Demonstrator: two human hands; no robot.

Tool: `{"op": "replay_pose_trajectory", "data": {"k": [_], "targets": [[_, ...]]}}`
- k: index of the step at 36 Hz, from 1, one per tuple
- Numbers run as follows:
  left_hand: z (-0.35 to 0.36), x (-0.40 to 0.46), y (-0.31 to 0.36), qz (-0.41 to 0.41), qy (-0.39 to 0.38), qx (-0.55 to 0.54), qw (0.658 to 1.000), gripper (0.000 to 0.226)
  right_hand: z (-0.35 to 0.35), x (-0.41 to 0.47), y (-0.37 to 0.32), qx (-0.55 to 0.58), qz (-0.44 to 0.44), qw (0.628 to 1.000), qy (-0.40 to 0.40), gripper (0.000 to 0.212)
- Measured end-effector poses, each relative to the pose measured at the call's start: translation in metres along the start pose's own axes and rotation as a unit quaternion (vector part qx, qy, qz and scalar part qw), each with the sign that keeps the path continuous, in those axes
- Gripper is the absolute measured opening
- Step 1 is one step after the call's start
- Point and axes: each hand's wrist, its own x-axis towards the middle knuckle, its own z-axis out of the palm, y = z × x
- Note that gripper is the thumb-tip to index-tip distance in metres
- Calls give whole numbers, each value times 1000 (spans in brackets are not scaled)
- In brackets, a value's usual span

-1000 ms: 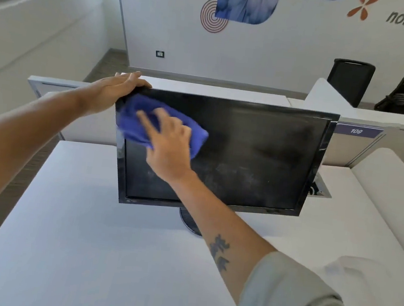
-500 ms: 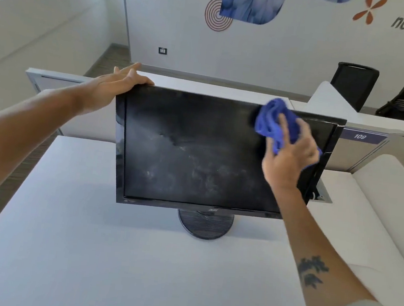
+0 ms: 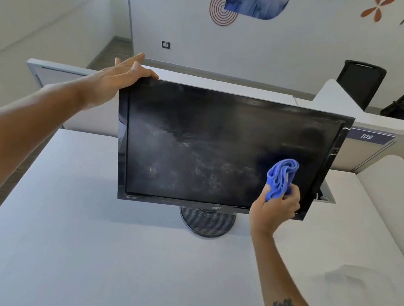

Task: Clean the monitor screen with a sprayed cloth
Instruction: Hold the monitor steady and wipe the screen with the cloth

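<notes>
Nearby: two chairs (image 3: 387,90) behind partition (image 3: 228,85) | left grip (image 3: 119,79) flat on monitor (image 3: 221,150) | right grip (image 3: 275,208) clamps cloth (image 3: 280,178)

Open-plan office: numbered partition label (image 3: 366,136), black task chairs (image 3: 360,81), printed wall graphics (image 3: 255,0), white surface (image 3: 115,256).

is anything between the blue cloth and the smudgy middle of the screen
Nothing visible. The right hand grips the bunched blue cloth near the lower right corner of the black flat monitor; the smeared patch lies to its left across bare glass. The left hand holds the top left corner, clear of that path.
</notes>
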Motion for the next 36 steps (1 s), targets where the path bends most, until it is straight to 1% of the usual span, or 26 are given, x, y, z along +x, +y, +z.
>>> {"op": "replay_pose_trajectory", "data": {"k": [3, 6, 7, 8, 9, 11, 12, 13, 14, 15, 16, 17, 18, 19, 20, 22, 23, 24, 26, 28, 30, 32, 33, 34, 36], "targets": [[1, 3, -4, 0, 5, 5, 1000, 56, 6, 1, -9, 15, 35, 999, 12, 40], [2, 3, -5, -2, 5, 5, 1000, 62, 9, -1, -39, 49, 41, 998, 22, 32], [2, 1, -4, 2, 5, 6, 1000, 63, 10, -4, -52, 67, 39, 997, 16, 33], [2, 1, -3, 5, 5, 6, 1000, 63, 12, -10, -64, 78, 21, 997, 6, 38], [3, 0, -2, 6, 4, 6, 1000, 63, 15, -18, -76, 67, -18, 997, -15, 47], [3, 0, 0, 2, -1, 15, 1000, 62, 26, -40, -94, 12, -117, 989, -90, 64], [3, 1, 1, 0, -3, 20, 1000, 62, 31, -53, -100, -10, -162, 977, -135, 71], [2, 1, 4, 0, -1, 22, 1000, 62, 36, -67, -104, -27, -211, 960, -181, 78], [3, 0, 7, 0, 3, 20, 1000, 60, 40, -81, -106, -41, -271, 935, -225, 85], [3, -1, 11, 2, 7, 19, 1000, 56, 42, -94, -107, -58, -342, 899, -267, 90], [4, -4, 15, 3, 8, 15, 1000, 51, 43, -105, -105, -76, -415, 854, -304, 91], [5, -6, 18, 2, 10, 11, 1000, 48, 44, -112, -102, -93, -477, 808, -335, 89], [6, -7, 18, 3, 9, 9, 1000, 46, 43, -114, -99, -107, -519, 771, -353, 85], [5, -8, 17, 5, 6, 8, 1000, 47, 43, -113, -97, -113, -541, 752, -359, 81], [4, -8, 13, 6, 2, 9, 1000, 49, 43, -108, -97, -113, -549, 748, -356, 77], [1, -7, 8, 0, -5, 16, 1000, 49, 43, -92, -101, -108, -544, 763, -333, 74], [0, -7, 8, -5, -3, 15, 1000, 49, 42, -82, -107, -106, -532, 781, -309, 76], [1, -6, 9, -6, 0, 9, 1000, 51, 40, -71, -113, -104, -508, 807, -282, 79], [1, -6, 11, -1, 7, 1, 1000, 55, 35, -41, -130, -87, -425, 873, -221, 85], [2, -5, 8, -9, 7, 7, 1000, 64, 31, -10, -148, -53, -323, 932, -154, 82], [1, -5, 5, -17, 3, 17, 1000, 71, 33, 17, -168, -27, -235, 968, -88, 71], [1, -5, 9, -12, 0, 8, 1000, 69, 41, 27, -185, -14, -185, 982, -47, 68], [1, -5, 10, -6, -1, 0, 1000, 64, 46, 25, -193, -7, -177, 983, -45, 68], [2, -6, 14, -3, -4, -9, 1000, 57, 50, 19, -199, -4, -182, 982, -52, 69], [2, -7, 21, -13, -3, -25, 1000, 52, 57, -1, -208, -8, -237, 967, -92, 75]]}}
